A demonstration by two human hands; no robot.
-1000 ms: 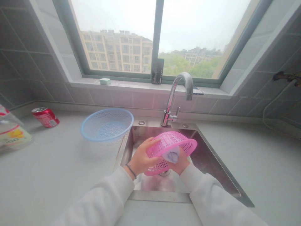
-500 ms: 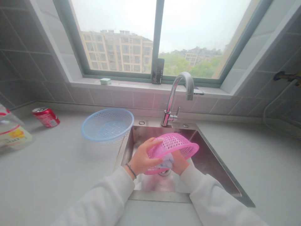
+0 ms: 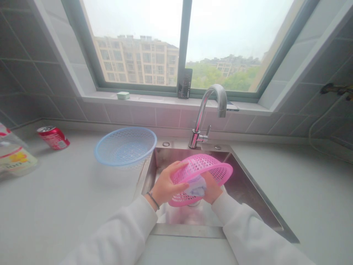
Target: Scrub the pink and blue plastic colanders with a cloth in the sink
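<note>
Fingers of left hand [image 3: 167,184] pinch tilted, round, pink perforated-plastic basket [image 3: 203,162] over rectangular steel sink [image 3: 186,230]; right hand [image 3: 212,187], fingers partly hidden, holds crumpled pale cloth [image 3: 196,186] at basket's inner side.

Within the grip, the fingertips of the right hand [image 3: 213,188] are hidden by a crumpled cloth [image 3: 197,187], and the left hand [image 3: 167,184] covers part of a pink basket [image 3: 202,161]. Just below the grip, the basket hides most of the drain [image 3: 195,204]. Far left of it, a bottle [image 3: 16,160] is cut off by the view's edge, its label blurred. Beyond the grip, print on the black packet [image 3: 185,84] is too small to read.
</note>
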